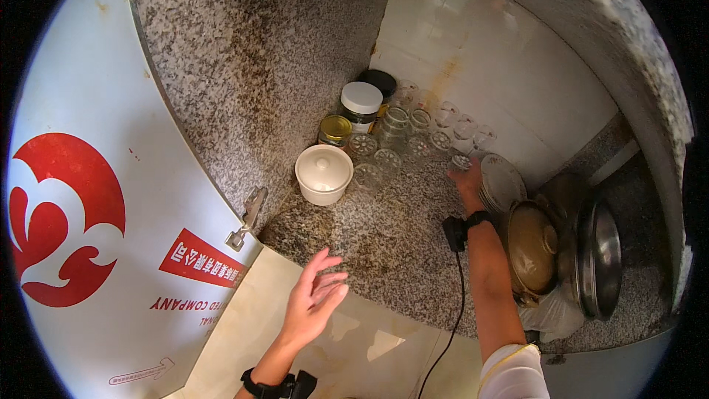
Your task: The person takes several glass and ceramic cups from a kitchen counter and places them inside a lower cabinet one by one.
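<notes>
My right hand (468, 180) reaches deep into a granite-lined cabinet, its fingers around a small drinking glass (460, 162). Just right of it leans a stack of white plates (503, 180). To its left, several upturned clear glasses (388, 160) stand on the speckled granite shelf (410, 227), and stemmed glasses (464, 127) line the back wall. A white lidded ceramic pot (324, 173) sits at the left of the glasses. My left hand (314, 299) hovers before the shelf's front edge, fingers apart and holding nothing.
Lidded jars (361, 98) stand in the back left corner. At the right are a brown lidded clay pot (532, 246), metal pans (601, 260) and a plastic bag (554, 313). An open cabinet door (138, 177) fills the left. A black cable (461, 293) hangs from my right wrist.
</notes>
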The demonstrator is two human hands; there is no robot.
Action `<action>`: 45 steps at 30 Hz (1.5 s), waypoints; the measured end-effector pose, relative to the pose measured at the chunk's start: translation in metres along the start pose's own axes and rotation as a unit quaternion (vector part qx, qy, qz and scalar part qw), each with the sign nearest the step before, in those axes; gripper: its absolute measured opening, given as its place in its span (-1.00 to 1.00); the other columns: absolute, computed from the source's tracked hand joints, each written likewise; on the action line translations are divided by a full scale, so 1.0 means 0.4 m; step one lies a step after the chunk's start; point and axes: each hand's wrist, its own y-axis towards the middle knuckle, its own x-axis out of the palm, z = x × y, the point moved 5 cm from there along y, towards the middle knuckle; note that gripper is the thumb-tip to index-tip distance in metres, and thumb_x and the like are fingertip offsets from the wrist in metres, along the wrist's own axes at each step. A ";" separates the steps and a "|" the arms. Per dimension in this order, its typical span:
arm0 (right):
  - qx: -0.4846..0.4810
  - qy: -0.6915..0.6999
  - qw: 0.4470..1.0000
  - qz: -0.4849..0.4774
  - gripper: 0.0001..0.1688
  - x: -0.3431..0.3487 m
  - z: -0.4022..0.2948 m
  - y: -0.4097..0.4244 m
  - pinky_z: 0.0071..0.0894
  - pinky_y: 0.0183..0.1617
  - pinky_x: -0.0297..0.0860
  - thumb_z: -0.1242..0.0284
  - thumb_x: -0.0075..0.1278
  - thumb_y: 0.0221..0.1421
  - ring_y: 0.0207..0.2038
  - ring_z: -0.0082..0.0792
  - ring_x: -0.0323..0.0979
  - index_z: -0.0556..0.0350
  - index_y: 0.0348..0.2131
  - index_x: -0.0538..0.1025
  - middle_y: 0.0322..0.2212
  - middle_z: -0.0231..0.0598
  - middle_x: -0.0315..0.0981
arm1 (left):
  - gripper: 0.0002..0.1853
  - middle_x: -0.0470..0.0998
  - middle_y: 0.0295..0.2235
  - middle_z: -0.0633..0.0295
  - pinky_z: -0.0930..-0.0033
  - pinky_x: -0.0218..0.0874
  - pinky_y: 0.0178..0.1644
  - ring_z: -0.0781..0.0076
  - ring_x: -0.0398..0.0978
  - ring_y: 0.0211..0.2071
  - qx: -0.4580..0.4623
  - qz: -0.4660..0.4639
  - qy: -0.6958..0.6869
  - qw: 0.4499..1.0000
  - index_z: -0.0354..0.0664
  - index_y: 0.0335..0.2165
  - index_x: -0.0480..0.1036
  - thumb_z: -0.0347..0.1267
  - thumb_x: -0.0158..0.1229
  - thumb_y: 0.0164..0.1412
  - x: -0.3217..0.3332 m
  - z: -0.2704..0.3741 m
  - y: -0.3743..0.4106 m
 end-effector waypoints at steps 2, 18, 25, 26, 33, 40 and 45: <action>0.025 -0.039 0.999 -0.013 0.02 0.015 -0.010 0.002 0.05 0.02 0.06 0.16 0.14 -0.31 0.07 -0.01 -0.09 0.15 0.05 -0.03 0.04 -0.01 -0.14 | -0.40 0.19 -0.11 0.06 0.44 0.16 -0.13 0.37 0.31 -0.18 -0.006 0.021 -0.005 1.000 -0.22 0.01 -0.04 -0.58 -0.02 -0.01 -0.027 0.007 -0.023; 0.154 -0.078 0.985 0.024 0.00 -0.020 -0.102 -0.014 -0.07 -0.18 0.27 0.22 0.17 -0.36 -0.12 0.06 0.18 0.19 0.02 0.04 -0.02 0.22 -0.11 | -0.43 0.25 -0.16 0.08 0.45 0.18 -0.20 0.36 0.35 -0.24 -0.046 0.083 -0.008 0.995 -0.27 -0.02 0.01 -0.50 0.02 -0.02 -0.093 -0.004 -0.111; 0.212 0.180 0.960 -0.037 -0.20 -0.030 -0.095 -0.101 -0.16 -0.20 0.29 0.36 0.08 -0.24 -0.17 -0.07 0.25 0.17 0.00 0.10 -0.07 0.12 0.03 | -0.42 0.25 -0.17 0.07 0.47 0.18 -0.20 0.37 0.35 -0.25 -0.051 0.081 -0.009 0.995 -0.31 -0.02 0.00 -0.48 0.03 -0.02 -0.098 0.030 -0.158; 0.222 0.228 0.947 -0.052 -0.22 -0.030 -0.108 -0.129 -0.17 -0.20 0.29 0.38 0.07 -0.22 -0.18 -0.09 0.26 0.17 0.00 0.11 -0.07 0.11 0.05 | -0.42 0.25 -0.16 0.07 0.48 0.19 -0.20 0.37 0.35 -0.25 -0.045 0.082 -0.011 0.996 -0.32 -0.02 0.00 -0.48 0.03 -0.02 -0.099 0.039 -0.166; -0.018 0.093 0.964 -0.249 -0.45 -0.145 -0.382 -0.461 -0.31 -0.20 0.30 0.35 0.03 -0.17 -0.29 -0.23 0.35 0.17 -0.13 0.31 -0.21 -0.08 0.29 | -0.60 0.28 -0.30 0.18 0.54 0.21 -0.22 0.47 0.36 -0.29 -0.025 0.013 0.066 0.997 -0.29 -0.16 0.24 -0.58 0.04 -0.07 -0.108 0.137 -0.231; -0.265 0.024 0.887 -0.377 -0.48 -0.236 -0.655 -0.816 -0.30 -0.18 0.25 0.28 0.01 -0.18 -0.26 -0.16 0.33 0.24 -0.21 0.37 -0.28 -0.03 0.33 | -0.76 0.27 -0.50 0.35 0.68 0.14 -0.40 0.66 0.28 -0.50 0.021 0.005 0.090 0.996 -0.31 -0.38 0.38 -0.67 -0.02 -0.14 -0.150 0.248 -0.320; -0.302 -0.032 0.850 -0.431 -0.50 -0.212 -0.703 -0.855 -0.27 -0.22 0.27 0.25 0.00 -0.19 -0.28 -0.12 0.33 0.26 -0.28 0.40 -0.35 -0.02 0.36 | -0.76 0.26 -0.53 0.34 0.65 0.18 -0.40 0.61 0.31 -0.50 0.020 -0.070 0.054 0.996 -0.33 -0.33 0.37 -0.63 -0.03 -0.09 -0.148 0.348 -0.371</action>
